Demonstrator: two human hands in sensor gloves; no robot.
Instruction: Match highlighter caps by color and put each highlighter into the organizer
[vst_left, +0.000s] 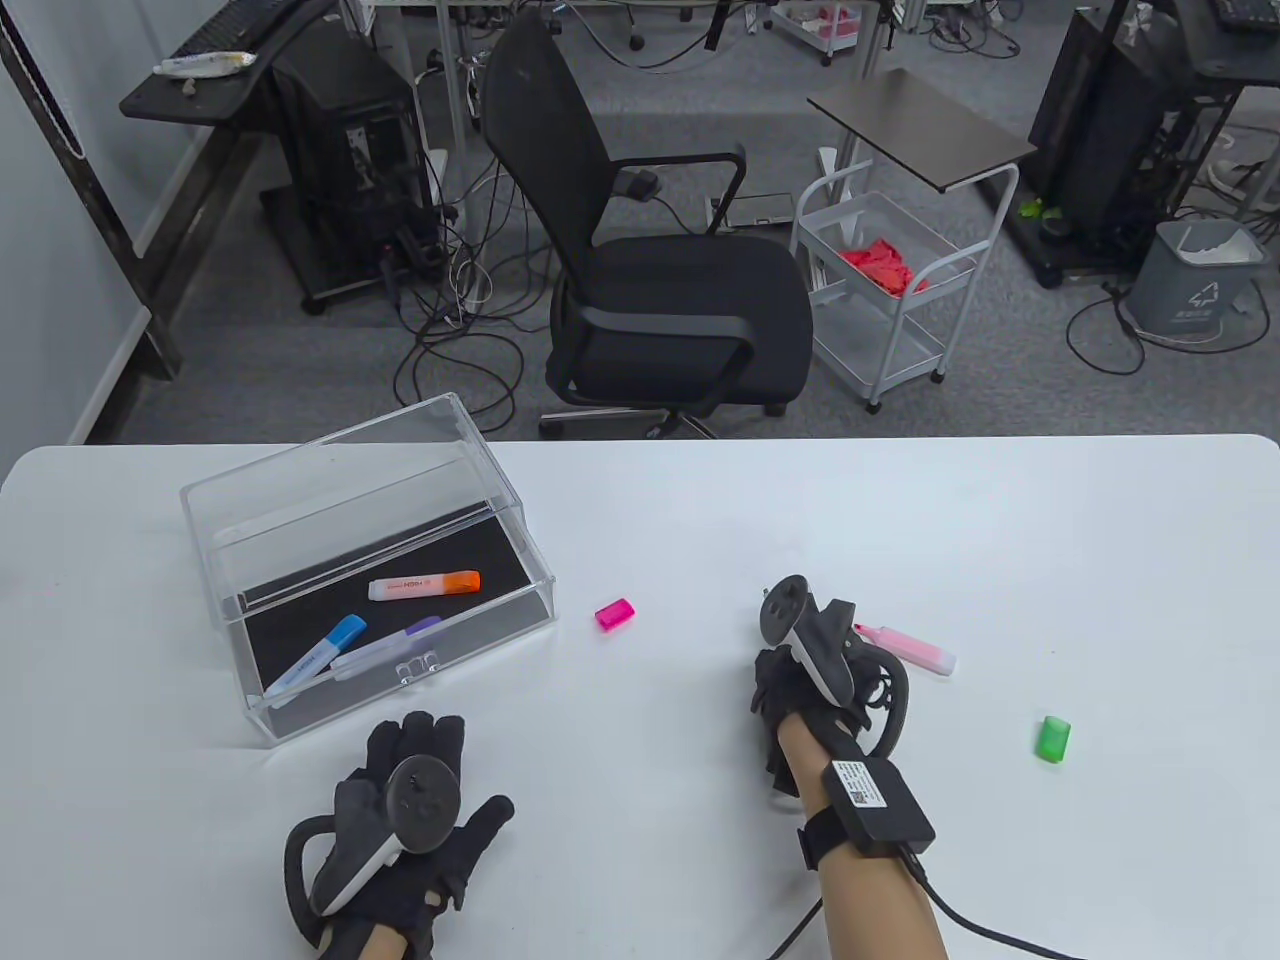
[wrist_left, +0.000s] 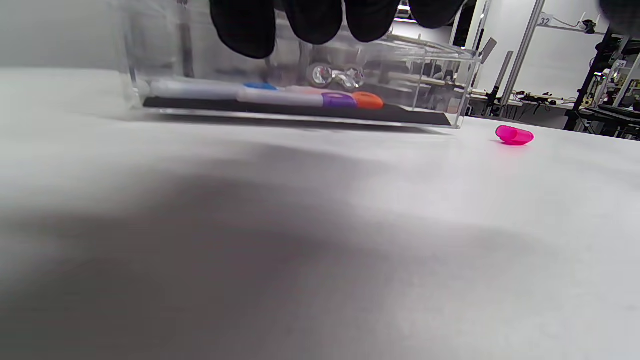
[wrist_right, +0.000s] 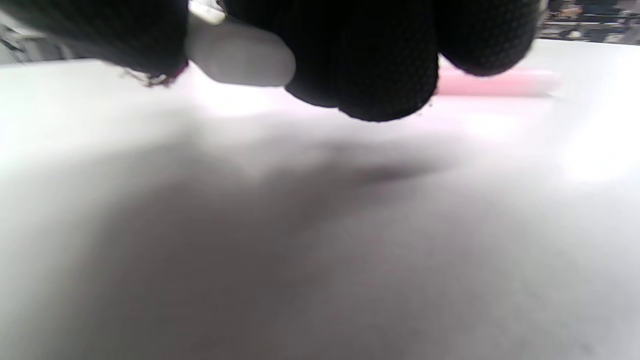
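Note:
The clear organizer (vst_left: 370, 560) stands at the table's left and holds orange (vst_left: 425, 585), blue (vst_left: 315, 655) and purple (vst_left: 385, 650) capped highlighters. A pink cap (vst_left: 615, 614) lies to its right, also low in the left wrist view (wrist_left: 515, 135). An uncapped pink highlighter (vst_left: 910, 650) lies just beyond my right hand (vst_left: 795, 680). A green cap (vst_left: 1053, 739) sits further right. My right fingers (wrist_right: 380, 75) curl round a pale highlighter barrel (wrist_right: 240, 57); its colour is hidden. My left hand (vst_left: 425, 745) rests flat in front of the organizer (wrist_left: 300, 75), holding nothing.
The white table's (vst_left: 700, 520) far edge runs behind the organizer. Beyond it stand a black office chair (vst_left: 660, 290) and a white wire cart (vst_left: 880, 290). Bare tabletop lies between my two hands and to the far right.

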